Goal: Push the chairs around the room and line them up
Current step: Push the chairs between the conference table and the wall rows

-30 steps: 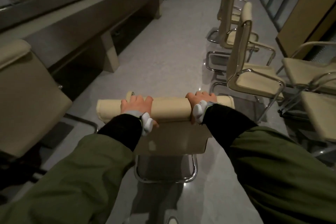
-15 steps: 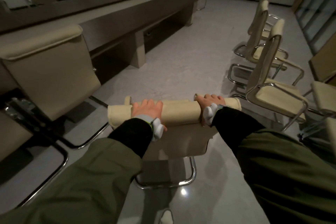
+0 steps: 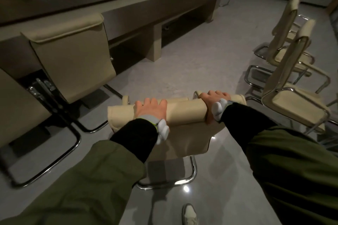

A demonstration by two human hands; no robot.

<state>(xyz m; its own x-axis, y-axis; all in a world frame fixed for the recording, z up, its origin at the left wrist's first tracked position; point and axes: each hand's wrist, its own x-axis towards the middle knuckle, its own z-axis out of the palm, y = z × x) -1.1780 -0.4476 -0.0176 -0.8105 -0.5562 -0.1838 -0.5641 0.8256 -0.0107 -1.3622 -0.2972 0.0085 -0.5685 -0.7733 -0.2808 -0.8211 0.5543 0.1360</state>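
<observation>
Under both hands: chair [image 3: 184, 110] top roll; left grip [image 3: 150, 108], right grip [image 3: 213, 100] curled round it (thumbs hidden).

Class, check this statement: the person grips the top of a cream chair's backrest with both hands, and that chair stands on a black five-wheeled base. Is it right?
Not quite. The head view shows both the left hand and the right hand gripping the top of the cream chair, but that chair stands on a chrome tube frame resting on the floor, not a black wheeled base.
</observation>
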